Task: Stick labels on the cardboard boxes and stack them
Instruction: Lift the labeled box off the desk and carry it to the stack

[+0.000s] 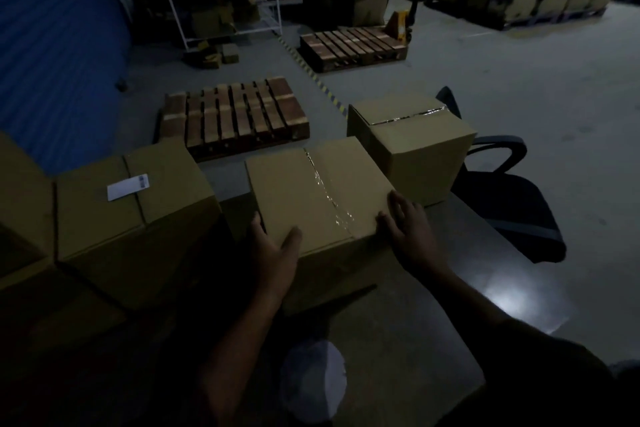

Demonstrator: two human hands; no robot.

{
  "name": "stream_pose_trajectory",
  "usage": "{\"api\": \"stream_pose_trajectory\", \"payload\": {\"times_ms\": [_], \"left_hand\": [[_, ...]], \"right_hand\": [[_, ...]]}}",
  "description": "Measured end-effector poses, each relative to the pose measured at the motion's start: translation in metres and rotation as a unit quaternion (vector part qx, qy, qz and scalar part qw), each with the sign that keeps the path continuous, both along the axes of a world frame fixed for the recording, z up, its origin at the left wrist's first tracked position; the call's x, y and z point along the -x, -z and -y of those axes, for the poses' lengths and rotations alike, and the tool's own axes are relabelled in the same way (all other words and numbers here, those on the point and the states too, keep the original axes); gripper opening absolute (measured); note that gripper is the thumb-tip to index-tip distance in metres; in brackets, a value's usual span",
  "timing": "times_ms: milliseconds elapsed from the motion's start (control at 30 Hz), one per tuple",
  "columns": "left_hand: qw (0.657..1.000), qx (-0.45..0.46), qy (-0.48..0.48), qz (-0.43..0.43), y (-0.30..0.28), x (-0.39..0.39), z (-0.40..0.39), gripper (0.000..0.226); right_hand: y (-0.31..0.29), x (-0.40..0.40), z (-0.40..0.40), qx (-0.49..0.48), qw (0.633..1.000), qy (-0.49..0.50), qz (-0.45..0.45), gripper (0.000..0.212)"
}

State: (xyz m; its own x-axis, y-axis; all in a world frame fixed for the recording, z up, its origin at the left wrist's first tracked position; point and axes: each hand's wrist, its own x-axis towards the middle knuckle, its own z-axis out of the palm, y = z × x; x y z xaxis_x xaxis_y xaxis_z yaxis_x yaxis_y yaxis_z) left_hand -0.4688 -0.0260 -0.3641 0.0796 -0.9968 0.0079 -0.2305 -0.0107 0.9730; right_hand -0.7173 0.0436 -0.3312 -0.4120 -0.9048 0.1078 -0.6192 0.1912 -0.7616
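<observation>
The middle cardboard box [311,191] is plain brown, its top flaps sealed with a strip of shiny clear tape, and it sits on the bench [398,340] right in front of the person. Just left of it stands a second box [114,211] with a white label [128,185] stuck across its top seam. Behind it to the right is a third taped box [412,146].

The left hand [273,250] grips the middle box's near left corner, thumb lying on top and fingers down the side. The right hand [408,229] rests on its near right edge, fingers spread and relaxed.

Beyond the middle box, two wooden pallets [235,114] lie on the grey floor; a black office chair [509,204] stands right of it. The warehouse is dim.
</observation>
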Motion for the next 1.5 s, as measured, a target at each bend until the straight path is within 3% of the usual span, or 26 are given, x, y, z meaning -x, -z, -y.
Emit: {"api": "stream_pose_trajectory", "payload": {"times_ms": [167, 267, 400, 533, 667, 833, 1000, 1100, 1233, 1500], "left_hand": [[1.000, -0.005, -0.010, -0.026, -0.020, 0.017, 0.063, 0.097], [0.999, -0.005, -0.024, -0.023, -0.028, 0.030, 0.094, 0.107], [0.999, -0.010, -0.048, -0.021, -0.032, 0.051, 0.126, 0.089], [0.998, -0.023, -0.058, -0.010, -0.029, 0.066, 0.145, 0.083], [0.996, -0.034, -0.068, 0.040, -0.016, 0.072, 0.147, 0.082], [0.989, -0.020, -0.065, 0.130, -0.007, 0.080, 0.137, 0.076], [0.982, -0.012, -0.048, 0.183, -0.010, 0.078, 0.128, 0.075], [0.981, 0.016, -0.046, 0.186, -0.016, 0.068, 0.115, 0.069], [0.979, 0.066, -0.083, 0.176, -0.033, 0.042, 0.091, 0.058], [0.966, 0.082, -0.212, 0.124, -0.062, -0.070, 0.053, 0.051]], "right_hand": [[-0.028, 0.031, 0.069, -0.018, 0.994, -0.108, 0.013, 0.080], [-0.039, 0.051, 0.103, -0.024, 0.986, -0.151, -0.062, 0.086], [-0.046, 0.069, 0.129, 0.005, 0.973, -0.157, -0.166, 0.066], [-0.037, 0.086, 0.139, 0.043, 0.966, -0.166, -0.195, 0.050], [-0.014, 0.094, 0.148, 0.045, 0.950, -0.170, -0.259, 0.051], [0.011, 0.088, 0.154, 0.053, 0.916, -0.166, -0.362, 0.037], [0.009, 0.072, 0.153, 0.070, 0.915, -0.171, -0.360, 0.026], [-0.002, 0.048, 0.153, 0.105, 0.912, -0.199, -0.343, 0.029], [-0.017, -0.014, 0.157, 0.144, 0.937, -0.236, -0.214, 0.048], [-0.041, -0.158, 0.156, 0.151, 0.918, -0.348, -0.114, 0.043]]}}
